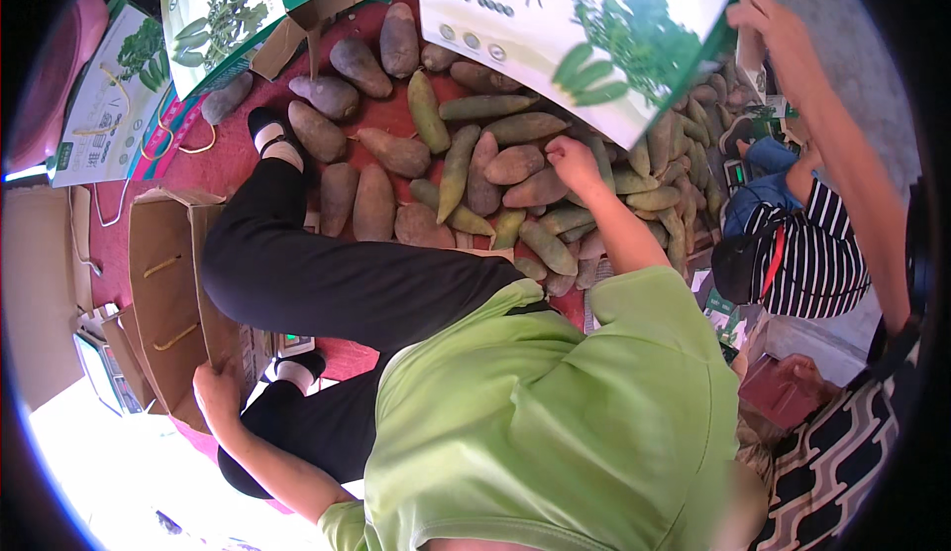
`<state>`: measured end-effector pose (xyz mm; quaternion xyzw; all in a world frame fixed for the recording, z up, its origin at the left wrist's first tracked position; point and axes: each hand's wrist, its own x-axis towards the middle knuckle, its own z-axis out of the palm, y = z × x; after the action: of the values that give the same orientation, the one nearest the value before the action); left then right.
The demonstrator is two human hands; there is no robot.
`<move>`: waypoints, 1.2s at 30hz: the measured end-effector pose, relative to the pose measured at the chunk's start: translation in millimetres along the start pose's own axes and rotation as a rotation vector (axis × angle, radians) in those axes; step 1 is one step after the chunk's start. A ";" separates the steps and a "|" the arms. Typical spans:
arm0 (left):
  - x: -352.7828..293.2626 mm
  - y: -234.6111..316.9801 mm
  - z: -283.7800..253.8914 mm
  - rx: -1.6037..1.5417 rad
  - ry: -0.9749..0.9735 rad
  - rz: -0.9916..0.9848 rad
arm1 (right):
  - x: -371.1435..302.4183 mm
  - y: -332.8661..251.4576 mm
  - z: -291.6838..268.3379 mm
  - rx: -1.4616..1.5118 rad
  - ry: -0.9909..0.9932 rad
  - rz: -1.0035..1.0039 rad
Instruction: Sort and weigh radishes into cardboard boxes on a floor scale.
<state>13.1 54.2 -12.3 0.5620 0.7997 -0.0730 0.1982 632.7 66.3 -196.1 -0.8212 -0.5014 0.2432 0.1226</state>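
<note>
The left hand (pixel 215 392) is at the near edge of the brown carton (pixel 163 303), its fingers bent over the edge and apparently clamped on it. The carton stands at the left, beside the person's legs, with yellow cords (pixel 163 266) on its visible panel. Whether its base sits flat cannot be told.

The right hand (pixel 572 163) is over the heap of roots, fingers curled together. A brown root (pixel 535 189) lies just below it and a green root (pixel 599 160) is partly hidden beside it. Whether the fingers are closed on either cannot be told. The other roots lie in loose rows on the red sheet (pixel 347 356), between the person's shoe (pixel 265 127) and the heap at the right.

The step in hand appears to be handling single roots while steadying the carton. For good results, the right hand grips one root around its thick middle, since the narrow tips are likely to snap. It lifts straight up, clear of touching neighbours, to limit scuffing and rolling. The left hand keeps firm, even pressure on the carton edge, as thin board may fold. Both arms stay below the white box (pixel 515 16), which a co-worker's hand (pixel 758 16) holds over the heap's far side.
</note>
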 end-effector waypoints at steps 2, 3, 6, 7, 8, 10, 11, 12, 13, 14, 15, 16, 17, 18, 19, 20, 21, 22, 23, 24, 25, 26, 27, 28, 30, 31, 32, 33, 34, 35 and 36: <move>0.2 -1.8 -0.2 -0.040 -0.027 -0.021 | -0.3 15.5 -3.6 -0.007 0.195 0.014; 1.0 -4.9 0.2 -0.040 -0.025 -0.023 | 1.1 18.8 -6.0 0.006 0.328 0.023; -2.1 -13.9 1.8 -0.029 -0.043 -0.056 | 19.3 28.8 -24.3 0.119 0.495 0.245; -5.9 -15.1 1.8 -0.043 -0.015 -0.064 | 28.4 31.9 -31.5 0.151 0.540 0.314; 2.3 -4.9 2.6 -0.060 0.002 -0.038 | 28.9 42.6 -44.1 0.146 0.561 0.327; 7.2 0.6 4.1 -0.060 -0.003 -0.034 | 38.8 50.5 -58.1 0.126 0.564 0.546; 3.7 0.7 2.7 -0.057 -0.005 -0.054 | 47.8 47.9 -58.0 0.134 0.559 0.528; -8.2 -7.8 -0.5 -0.060 0.022 -0.099 | 64.7 36.5 -46.8 0.226 0.533 0.560; 4.4 -3.7 4.2 -0.021 0.009 -0.067 | 61.7 49.1 -52.4 0.298 0.558 0.648; 8.4 -3.8 7.1 0.009 0.000 -0.053 | 73.8 82.0 -50.3 0.341 0.576 0.638; -0.6 -9.4 4.9 0.009 0.014 -0.089 | 87.3 81.6 -35.9 0.351 0.548 0.613; 0.5 -7.5 4.9 -0.004 0.010 -0.081 | 90.7 86.0 -33.3 0.403 0.552 0.639; 2.4 -5.4 5.4 -0.017 0.005 -0.072 | 94.0 90.9 -32.2 0.455 0.557 0.665; 1.8 -8.0 5.8 -0.019 0.010 -0.082 | 97.3 93.2 -30.4 0.457 0.550 0.657; 2.8 -11.3 7.7 -0.030 0.023 -0.074 | 100.1 95.9 -29.7 0.480 0.602 0.644; 3.1 -14.4 9.5 -0.042 0.036 -0.066 | 103.5 97.3 -27.1 0.504 0.653 0.631; 1.2 -17.0 9.0 -0.038 0.044 -0.088 | 104.5 86.8 -21.9 0.510 0.632 0.620; -1.5 -20.1 8.1 -0.010 0.030 -0.087 | 100.3 77.9 -18.3 0.662 0.621 0.632; -6.1 -24.4 7.7 0.015 0.018 -0.092 | 96.1 64.4 -18.1 0.815 0.602 0.640; 0.5 -22.9 9.9 0.019 0.025 -0.070 | 84.4 60.6 -30.1 0.875 0.559 0.685; 7.3 -24.0 14.5 0.023 0.023 -0.078 | 71.3 55.5 -39.4 0.934 0.510 0.728; 5.1 -21.6 13.6 0.035 0.028 -0.063 | 68.8 72.8 -41.4 1.091 0.437 0.683; -6.6 -25.0 9.6 0.056 0.042 -0.087 | 79.9 89.0 -36.1 1.247 0.312 0.634; 1.7 -23.1 14.5 0.062 0.068 -0.077 | 70.2 97.9 -42.5 1.290 0.316 0.661; 1.2 -23.8 17.7 0.043 0.066 -0.106 | 63.4 102.9 -49.1 1.300 0.340 0.640; 2.3 -20.6 15.9 0.027 0.037 -0.118 | 51.3 81.8 -49.3 1.283 0.414 0.557; 3.5 -18.2 15.0 0.034 0.041 -0.104 | 39.4 54.4 -55.0 1.258 0.528 0.517; 4.2 -15.9 15.3 0.033 0.044 -0.085 | 31.7 31.6 -62.8 1.228 0.648 0.470; 3.1 -12.1 14.0 0.040 0.051 -0.100 | 29.4 26.6 -72.6 1.162 0.582 0.353; -0.2 -9.6 11.3 0.048 0.056 -0.112 | 31.6 20.0 -82.4 1.096 0.519 0.238; -0.7 -11.1 12.7 0.056 0.048 -0.115 | 30.6 -11.1 -87.6 1.079 0.550 0.126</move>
<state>6.0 45.3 -24.8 0.5219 0.8330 -0.0929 0.1586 681.6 102.3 -125.0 -0.7042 -0.2077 0.2488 0.6317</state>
